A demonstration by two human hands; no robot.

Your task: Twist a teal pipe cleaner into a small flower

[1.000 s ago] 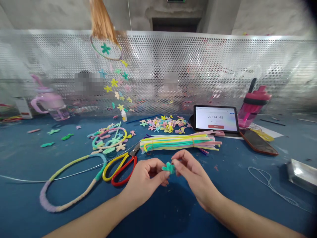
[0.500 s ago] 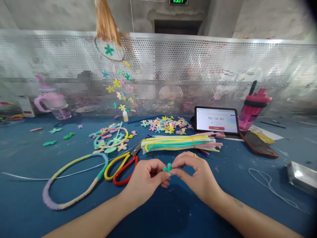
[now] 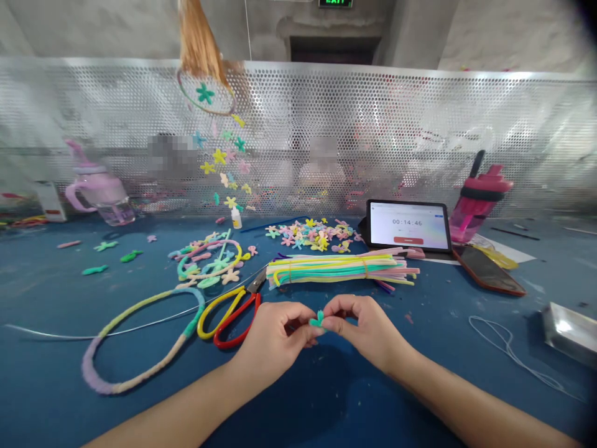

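Observation:
A small teal fuzzy piece [image 3: 318, 320] is pinched between the fingertips of both hands above the blue table. My left hand [image 3: 282, 333] is closed on its left side, and my right hand [image 3: 364, 323] is closed on its right side. Beside my left hand lie scissors [image 3: 237, 318] with one yellow and one red handle. Just beyond both hands sits a banded bundle of pastel pipe cleaners [image 3: 326, 269]. A large multicolored fuzzy ring [image 3: 140, 298] rests at the left, over a thin wire.
Small fuzzy flowers [image 3: 317, 235] are heaped behind the bundle. A tablet [image 3: 408, 225] with a timer, a phone [image 3: 487, 269], a pink bottle [image 3: 478, 202], looped cord [image 3: 508, 354] and a clear box [image 3: 571, 333] are at the right. A pale purple bottle [image 3: 102, 190] stands back left.
My right hand has turned slightly, and its ring is less visible. The teal piece is tilted differently between the fingertips. The tablet timer has advanced by one second.

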